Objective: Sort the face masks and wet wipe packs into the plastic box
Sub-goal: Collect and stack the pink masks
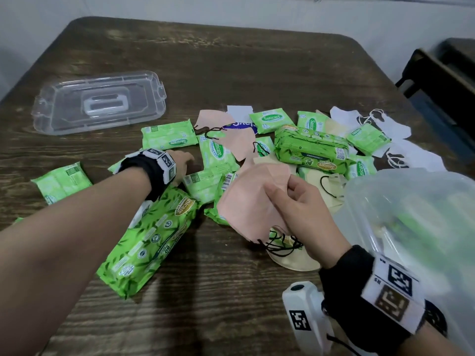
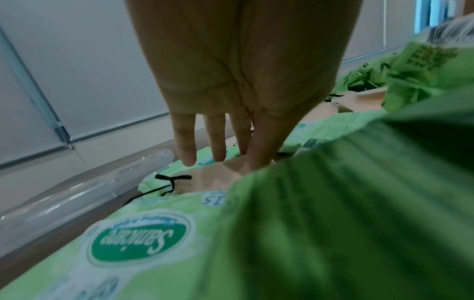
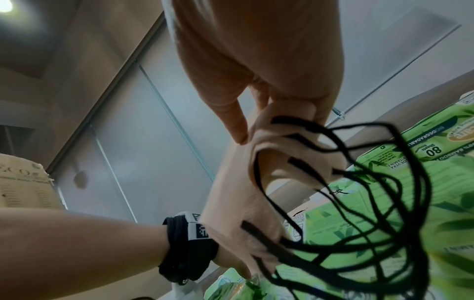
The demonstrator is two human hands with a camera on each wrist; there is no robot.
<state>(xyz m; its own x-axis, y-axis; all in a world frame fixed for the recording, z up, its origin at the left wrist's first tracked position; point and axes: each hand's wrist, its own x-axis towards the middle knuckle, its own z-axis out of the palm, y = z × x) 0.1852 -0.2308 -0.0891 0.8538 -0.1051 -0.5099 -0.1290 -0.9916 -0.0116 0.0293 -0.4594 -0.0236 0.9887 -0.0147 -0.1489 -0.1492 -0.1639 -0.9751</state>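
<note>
My right hand (image 1: 285, 187) pinches a few peach face masks (image 1: 246, 199) together, lifted a little above the table, their black ear loops (image 3: 359, 213) dangling. In the right wrist view the thumb and fingers (image 3: 238, 125) close on the peach face masks (image 3: 238, 203). My left hand (image 1: 185, 160) reaches over the pile with straight fingers (image 2: 218, 146), just above a peach mask (image 2: 212, 180) and small green wet wipe packs (image 2: 138, 239). The clear plastic box (image 1: 359, 201) stands at the right with green packs inside. A large wipe pack (image 1: 151, 242) lies under my left forearm.
The box's clear lid (image 1: 100, 101) lies at the back left. Another large wipe pack (image 1: 311, 150), several small packs, white masks (image 1: 390, 127) and beige masks (image 1: 331, 199) are scattered over the wooden table (image 1: 231, 60). A dark piece of furniture (image 1: 442, 86) stands past the right edge.
</note>
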